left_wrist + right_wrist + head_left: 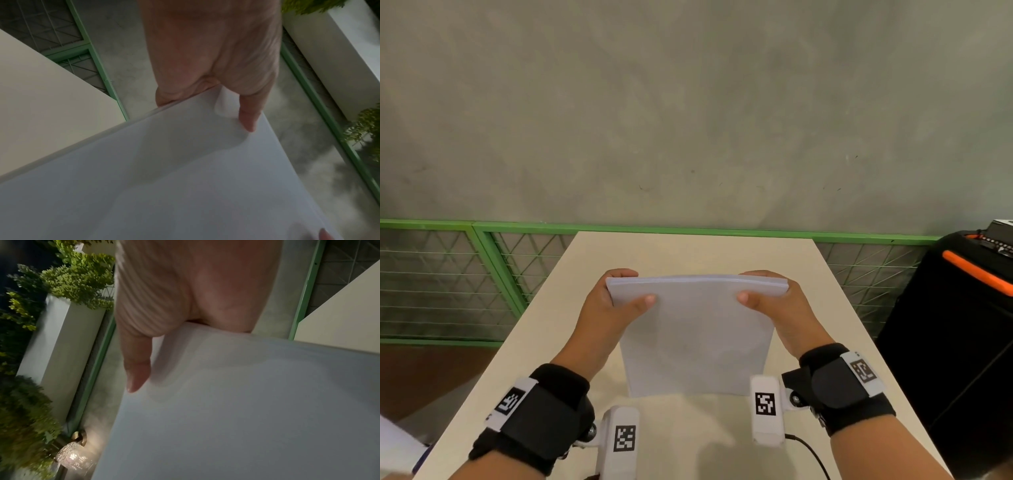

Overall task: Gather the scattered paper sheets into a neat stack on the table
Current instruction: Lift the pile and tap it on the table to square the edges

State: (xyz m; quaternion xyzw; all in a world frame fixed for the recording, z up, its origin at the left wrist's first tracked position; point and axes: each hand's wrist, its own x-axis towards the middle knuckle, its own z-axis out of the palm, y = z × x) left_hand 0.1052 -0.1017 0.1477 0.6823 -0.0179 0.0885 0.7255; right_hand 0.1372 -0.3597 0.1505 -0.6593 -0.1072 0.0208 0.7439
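- A grey concrete floor (688, 102) fills the whole upper part of the head view, from 9 o'clock over to 3 o'clock.
- A pale beige table (688, 253) runs from the centre down to 6 o'clock.
- A green metal mesh fence (448, 274) crosses behind the table's far edge, from 9 o'clock to 3 o'clock.
- A black case with an orange strip (955, 329) stands at 4 o'clock, beside the table.
- A stack of white paper sheets (695, 335) sits at the centre of the view, held on edge, its bottom edge at or just above the tabletop; contact cannot be told.
- The left hand (613, 301) pinches the stack's top corner at 10 o'clock, thumb on the near face, fingers curled behind.
- The right hand (777, 301) pinches the opposite top corner at 2 o'clock in the same way.
- Black wrist straps (544, 411) with white tags carrying square black-and-white codes sit at 7 and 5 o'clock.
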